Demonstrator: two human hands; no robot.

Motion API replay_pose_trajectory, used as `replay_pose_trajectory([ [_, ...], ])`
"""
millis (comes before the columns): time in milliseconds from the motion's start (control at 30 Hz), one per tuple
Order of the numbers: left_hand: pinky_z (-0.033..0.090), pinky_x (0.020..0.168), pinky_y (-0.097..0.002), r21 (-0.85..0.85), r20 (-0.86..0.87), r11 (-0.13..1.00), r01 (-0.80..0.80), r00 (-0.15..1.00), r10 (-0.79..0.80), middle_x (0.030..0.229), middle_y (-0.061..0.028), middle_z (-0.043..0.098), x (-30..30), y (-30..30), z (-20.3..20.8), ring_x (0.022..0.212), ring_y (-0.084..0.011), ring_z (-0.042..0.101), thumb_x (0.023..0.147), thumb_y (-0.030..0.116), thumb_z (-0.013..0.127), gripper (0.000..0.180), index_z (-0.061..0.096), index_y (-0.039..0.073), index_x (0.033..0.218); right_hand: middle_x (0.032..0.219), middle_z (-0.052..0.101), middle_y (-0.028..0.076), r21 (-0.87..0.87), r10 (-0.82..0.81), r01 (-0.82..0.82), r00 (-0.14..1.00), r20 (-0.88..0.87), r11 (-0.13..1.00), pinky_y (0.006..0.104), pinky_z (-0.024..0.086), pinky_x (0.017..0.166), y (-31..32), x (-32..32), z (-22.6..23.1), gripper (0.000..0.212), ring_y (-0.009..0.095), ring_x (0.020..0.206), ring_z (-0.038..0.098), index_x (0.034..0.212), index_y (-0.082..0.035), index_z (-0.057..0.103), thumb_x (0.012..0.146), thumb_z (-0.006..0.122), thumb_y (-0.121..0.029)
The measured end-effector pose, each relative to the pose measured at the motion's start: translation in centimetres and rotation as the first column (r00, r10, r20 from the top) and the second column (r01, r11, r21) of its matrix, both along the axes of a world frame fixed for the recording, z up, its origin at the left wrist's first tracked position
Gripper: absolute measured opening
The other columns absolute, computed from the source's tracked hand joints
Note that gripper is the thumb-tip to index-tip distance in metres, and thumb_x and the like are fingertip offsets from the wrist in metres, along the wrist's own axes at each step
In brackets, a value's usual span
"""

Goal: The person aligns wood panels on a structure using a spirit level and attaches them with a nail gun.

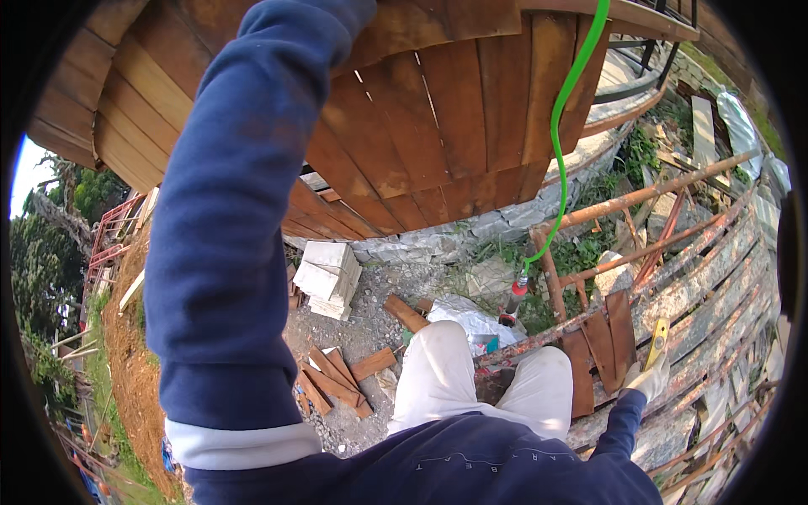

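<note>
Evidently, much of the curved wooden cladding [446,109] is in place: overlapping boards cover the wall, though bright slits show between some and a small gap opens low down. At right, a rusty slatted frame [665,198] borders the work. A blue left sleeve [236,210] reaches up across the cladding; the left hand lies beyond the upper edge, so its grip cannot be told. A green hose [558,126] hangs down from the top. On the gravel stand a stack of pale tiles [328,273] and loose planks [341,383]. Brown shingles [603,353] rest on the frame, off the wall, so the covering looks well advanced but perhaps unfinished. A red-and-black tool [516,295] sits at the hose's end, untouched. Beside the shingles, the gloved right hand [648,379] is closed around a yellow hand tool [658,341], possibly a level.
</note>
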State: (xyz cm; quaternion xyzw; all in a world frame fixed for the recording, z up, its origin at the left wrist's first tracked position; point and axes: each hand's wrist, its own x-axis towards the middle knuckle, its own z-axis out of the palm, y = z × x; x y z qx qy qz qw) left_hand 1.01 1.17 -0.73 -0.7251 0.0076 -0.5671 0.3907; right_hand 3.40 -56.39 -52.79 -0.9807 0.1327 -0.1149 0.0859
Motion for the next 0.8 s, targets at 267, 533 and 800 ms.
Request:
replay_pose_trajectory([
  [267,0.003,0.127,-0.0560,-0.176,-0.247,0.984,0.013,0.967,-0.057,0.168,-0.0175,0.019,-1.0,0.3,0.8,0.158,-0.0343,0.008,0.082,0.075,0.061,0.112,0.027,-0.001,0.158,0.124,0.062,0.015,-0.211,0.978,-0.962,-0.195,0.072,-0.176,0.0500,0.034,0.115,31.0,-2.7,-0.4,0.067,0.038,0.126,0.053,0.134,-0.007,0.059,0.071,0.074,-0.027],
  [533,0.006,0.123,-0.0638,-0.042,-0.080,0.976,-0.212,0.975,0.208,0.169,-0.0057,0.025,-0.1,0.9,-0.1,0.157,-0.0306,0.015,0.080,0.091,0.043,0.110,0.031,0.017,0.161,0.134,0.068,0.009,-0.300,0.361,-0.948,0.244,-0.900,-0.106,0.0608,0.031,0.115,40.3,3.7,-16.0,0.051,0.027,0.128,0.061,0.142,-0.016,0.062,0.096,0.054,-0.038],
  [800,0.005,0.123,-0.0647,-0.027,-0.080,0.985,-0.173,0.982,0.170,0.169,-0.0073,0.026,0.2,1.2,-0.1,0.157,-0.0312,0.015,0.081,0.089,0.044,0.109,0.032,0.014,0.160,0.129,0.070,0.010,-0.162,0.173,-0.983,0.145,-0.974,-0.088,0.0537,0.042,0.108,35.8,5.0,-16.9,0.056,0.026,0.122,0.065,0.139,-0.015,0.063,0.089,0.062,-0.040],
])
